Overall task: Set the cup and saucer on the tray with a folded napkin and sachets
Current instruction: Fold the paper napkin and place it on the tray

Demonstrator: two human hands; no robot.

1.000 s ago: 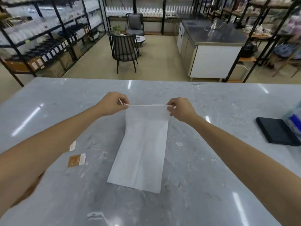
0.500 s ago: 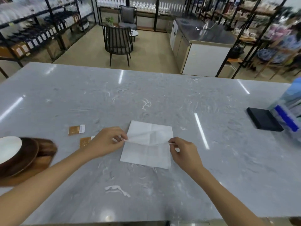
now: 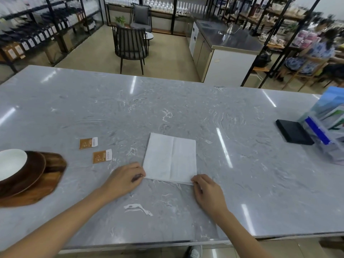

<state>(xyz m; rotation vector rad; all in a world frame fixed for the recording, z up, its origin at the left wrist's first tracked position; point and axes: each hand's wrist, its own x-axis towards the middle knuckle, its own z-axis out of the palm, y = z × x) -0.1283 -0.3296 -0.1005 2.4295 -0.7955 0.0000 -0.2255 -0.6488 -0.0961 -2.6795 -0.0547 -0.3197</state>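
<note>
I have brought the far edge of the napkin [image 3: 170,158] down to the near edge, so it now lies folded in a rough square on the counter [image 3: 186,112]. My left hand [image 3: 125,178] and right hand [image 3: 207,190] each pinch a near corner, fingers curled, pressing the layers flat. The two sachets [image 3: 95,150] lie loose on the counter left of the napkin. The tray [image 3: 46,185] sits at far left with the saucer [image 3: 31,170] and white cup [image 3: 11,162] on it. Napkin and sachets are not yet on the tray.
</note>
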